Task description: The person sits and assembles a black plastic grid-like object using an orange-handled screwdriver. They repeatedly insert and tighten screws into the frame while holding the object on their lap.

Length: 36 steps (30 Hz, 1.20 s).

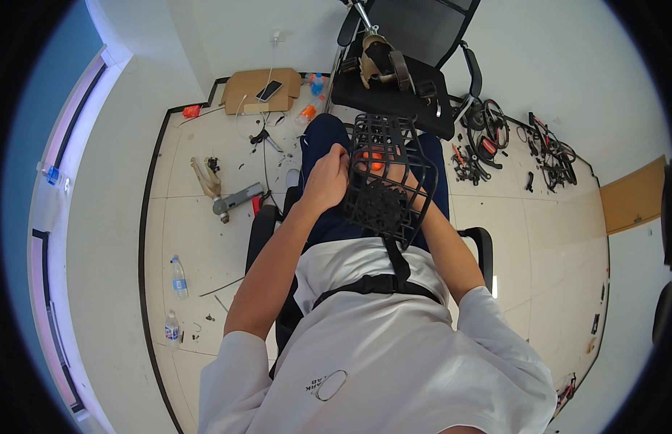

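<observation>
Sitting in a black chair [264, 224], the person props a black mesh shell [383, 177] upright on the lap, its narrow end down near the waist, so the thighs carry its weight and both hands stay free to work on it. Its lattice is open enough that something orange [377, 160] shows through from behind. The left hand [327, 177] is curled against the shell's left edge, fingers closed on the rim, seemingly to steady it. The right hand [408, 184] sits behind the mesh; its forearm runs up under the shell, but whether it grips anything I cannot tell. Farther off, a second black chair [401, 87] stands facing the person and carries a tan strapped device [379, 61] on its seat. Left on the floor [191, 239] lie a grey tool [231, 199], water bottles [178, 277] and a cardboard sheet [260, 88] bearing a phone [269, 90]; black wheels [488, 126] lie to the right.
</observation>
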Motion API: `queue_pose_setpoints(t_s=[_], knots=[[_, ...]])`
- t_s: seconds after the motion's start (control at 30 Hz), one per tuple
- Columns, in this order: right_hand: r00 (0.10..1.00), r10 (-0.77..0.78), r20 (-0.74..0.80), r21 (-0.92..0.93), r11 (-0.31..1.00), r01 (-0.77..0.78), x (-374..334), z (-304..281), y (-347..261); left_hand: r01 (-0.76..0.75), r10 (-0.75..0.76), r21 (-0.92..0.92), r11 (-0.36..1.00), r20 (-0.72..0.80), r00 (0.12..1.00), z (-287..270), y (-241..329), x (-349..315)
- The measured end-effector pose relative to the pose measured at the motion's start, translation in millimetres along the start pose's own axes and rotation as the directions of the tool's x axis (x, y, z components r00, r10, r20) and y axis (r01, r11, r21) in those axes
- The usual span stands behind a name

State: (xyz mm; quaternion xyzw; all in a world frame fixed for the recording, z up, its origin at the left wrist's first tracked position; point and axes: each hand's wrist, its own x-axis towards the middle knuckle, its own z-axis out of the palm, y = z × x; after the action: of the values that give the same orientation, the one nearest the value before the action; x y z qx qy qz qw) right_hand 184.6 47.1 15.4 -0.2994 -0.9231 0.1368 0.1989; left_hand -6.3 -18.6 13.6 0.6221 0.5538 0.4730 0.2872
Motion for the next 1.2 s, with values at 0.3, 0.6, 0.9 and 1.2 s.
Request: queue_pose_setpoints(t_s=[0.3, 0.6, 0.9, 1.2], knots=[[0.999, 0.037, 0.0, -0.045, 0.998, -0.037, 2, -17, -34, 0.059, -0.06, 0.021, 0.998, 0.046, 0.997, 1, 2, -1], [0.903, 0.355, 0.241, 0.749, 0.523, -0.406, 1, -5, -4, -0.096, 0.096, -0.004, 0.995, -0.007, 0.995, 2, -7, -1], [0.98, -0.196, 0.013, -0.144, 0.97, 0.196, 20, 0, -2, -0.09, 0.09, 0.017, 0.996, 0.041, 0.995, 0, -11, 1], [0.962, -0.208, -0.178, 0.104, 0.968, 0.229, 3, -10, -21, -0.159, 0.16, -0.026, 0.987, 0.046, 0.986, 9, -21, 3]])
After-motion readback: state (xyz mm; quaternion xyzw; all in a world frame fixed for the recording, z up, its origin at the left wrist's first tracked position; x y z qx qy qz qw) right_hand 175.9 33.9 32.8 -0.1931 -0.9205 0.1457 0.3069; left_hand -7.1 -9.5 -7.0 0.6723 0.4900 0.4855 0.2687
